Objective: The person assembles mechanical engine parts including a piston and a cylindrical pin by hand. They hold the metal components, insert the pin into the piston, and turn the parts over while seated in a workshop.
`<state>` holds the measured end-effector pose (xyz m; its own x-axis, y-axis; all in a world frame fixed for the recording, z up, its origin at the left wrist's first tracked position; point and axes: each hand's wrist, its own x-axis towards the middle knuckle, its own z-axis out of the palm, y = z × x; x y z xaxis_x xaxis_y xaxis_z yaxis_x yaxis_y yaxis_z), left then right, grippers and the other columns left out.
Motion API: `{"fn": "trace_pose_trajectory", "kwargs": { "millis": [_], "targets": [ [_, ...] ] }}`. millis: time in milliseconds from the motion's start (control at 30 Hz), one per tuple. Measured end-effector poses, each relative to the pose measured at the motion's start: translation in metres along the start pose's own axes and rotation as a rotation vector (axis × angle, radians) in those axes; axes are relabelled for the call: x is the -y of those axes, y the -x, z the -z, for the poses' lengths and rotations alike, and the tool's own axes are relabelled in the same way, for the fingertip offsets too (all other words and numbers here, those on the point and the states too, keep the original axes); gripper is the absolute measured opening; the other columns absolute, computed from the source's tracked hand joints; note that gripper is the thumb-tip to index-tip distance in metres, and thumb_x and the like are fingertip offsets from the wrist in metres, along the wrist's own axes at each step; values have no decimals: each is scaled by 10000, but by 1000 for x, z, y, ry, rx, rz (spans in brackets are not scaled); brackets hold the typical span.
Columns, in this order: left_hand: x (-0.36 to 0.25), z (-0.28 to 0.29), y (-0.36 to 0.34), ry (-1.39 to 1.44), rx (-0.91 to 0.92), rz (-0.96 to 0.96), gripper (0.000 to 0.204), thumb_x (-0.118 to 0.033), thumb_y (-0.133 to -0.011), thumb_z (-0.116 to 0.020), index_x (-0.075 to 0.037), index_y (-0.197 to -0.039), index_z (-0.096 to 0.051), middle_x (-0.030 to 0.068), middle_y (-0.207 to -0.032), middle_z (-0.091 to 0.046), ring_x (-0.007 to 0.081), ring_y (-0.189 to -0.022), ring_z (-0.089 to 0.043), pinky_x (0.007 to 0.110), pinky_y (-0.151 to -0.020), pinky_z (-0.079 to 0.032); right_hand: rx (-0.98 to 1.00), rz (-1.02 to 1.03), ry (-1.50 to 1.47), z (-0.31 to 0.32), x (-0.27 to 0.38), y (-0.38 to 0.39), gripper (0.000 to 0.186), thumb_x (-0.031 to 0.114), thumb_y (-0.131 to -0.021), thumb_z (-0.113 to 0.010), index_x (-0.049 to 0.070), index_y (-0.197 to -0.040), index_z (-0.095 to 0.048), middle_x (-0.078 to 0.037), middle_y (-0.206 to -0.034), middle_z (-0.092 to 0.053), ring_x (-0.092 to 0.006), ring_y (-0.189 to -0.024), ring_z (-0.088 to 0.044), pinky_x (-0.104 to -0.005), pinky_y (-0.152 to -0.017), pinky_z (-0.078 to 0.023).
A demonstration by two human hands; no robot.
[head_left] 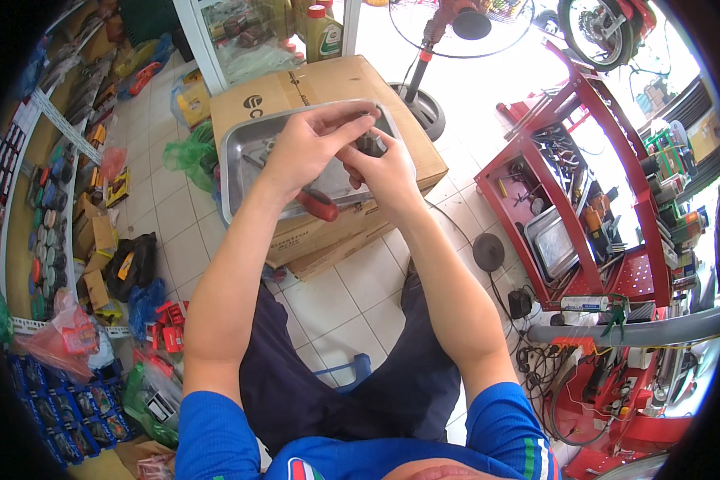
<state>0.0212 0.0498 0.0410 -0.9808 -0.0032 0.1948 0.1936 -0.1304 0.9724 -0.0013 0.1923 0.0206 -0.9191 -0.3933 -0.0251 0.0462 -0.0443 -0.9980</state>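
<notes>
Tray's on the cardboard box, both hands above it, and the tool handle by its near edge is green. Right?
Wrong colour: the head view shows the tool handle red. The tray is on the cardboard box, left hand and right hand above it.

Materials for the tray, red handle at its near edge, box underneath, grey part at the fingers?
Tray: metal, satin silver; soft grey sheen.
Red handle: probably plastic or rubber, fairly smooth; solid colour.
Box: cardboard, matte; plain brown faces with printing.
Grey part: likely metal; dull grey shine, but mostly hidden.
</notes>
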Motion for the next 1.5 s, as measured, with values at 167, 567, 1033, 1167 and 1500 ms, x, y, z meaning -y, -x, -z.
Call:
{"fn": "trace_pose_trajectory", "kwargs": {
  "millis": [167,567,1033,1167,1500],
  "targets": [
    [1,2,0,-98,-90,55,369,-162,-857,-759,-18,-1186,-678,46,-945,-706,107,-826,-641,262,-737,-521,43,-5,39,-3,5,2,277,195,-824,-771,-1,-959,-629,5,-714,-587,-71,-586,-541,-228,-534,-443],
    [9,10,-6,-61,-194,8,423,-285,-872,-751,-26,-1196,-669,66,-1075,-697,135,-975,-639,271,-879,-482,-58,-15,7,3,0,-7,243,190,-864,-716,15,-1012,-636,-2,-764,-591,-75,-618,-513,-240,-558,-430],
    [30,33,-18,-485,-266,-41,395,-314,-860,-747,-31,-1125,-672,108,-1049,-703,190,-954,-670,319,-821,-539,-30,266,1006,13,-24,-21,448,247,-770,-776,17,-1141,-673,-152,-1049,-652,-325,-1028,-634,-399,-894,-490],
    [31,36,-18,-582,-260,-42,394,-296,-859,-742,-27,-1138,-663,130,-1065,-701,214,-960,-674,339,-823,-546,35,234,1146,4,-31,-28,440,223,-758,-779,20,-1133,-672,-174,-1075,-640,-340,-1019,-633,-423,-899,-500],
    [21,41,-7,-738,-288,-13,353,-305,-909,-674,-65,-1167,-652,117,-1055,-710,235,-957,-687,356,-836,-537,-41,-3,122,-5,-27,-48,395,235,-909,-669,-49,-1178,-618,-152,-1084,-660,-189,-972,-639,-336,-847,-493]
  ]
}}
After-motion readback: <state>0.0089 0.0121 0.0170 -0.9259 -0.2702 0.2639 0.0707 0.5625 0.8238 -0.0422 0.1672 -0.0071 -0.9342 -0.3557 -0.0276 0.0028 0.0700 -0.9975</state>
